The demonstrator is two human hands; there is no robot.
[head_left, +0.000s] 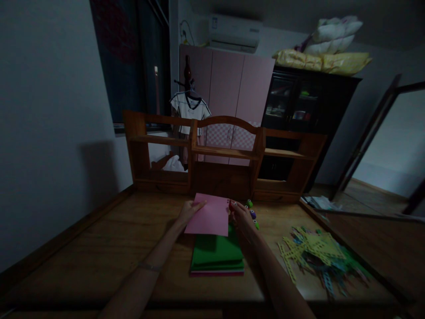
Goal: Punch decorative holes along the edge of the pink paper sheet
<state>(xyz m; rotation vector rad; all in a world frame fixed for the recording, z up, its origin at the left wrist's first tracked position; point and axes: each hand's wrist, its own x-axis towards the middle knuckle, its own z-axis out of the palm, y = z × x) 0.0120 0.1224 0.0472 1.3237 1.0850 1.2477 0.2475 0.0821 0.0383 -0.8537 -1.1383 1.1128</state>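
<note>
Cabinet (334, 102) contains assorted items (299, 115); left hand (190, 212) holds pink sheet (210, 217).

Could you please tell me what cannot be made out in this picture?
Head view, left hand: fingertips beneath the pink sheet, hidden by it.
Head view, red object: full shape, partly covered by the right hand.
Head view, air conditioner label: wording, too small.
</note>
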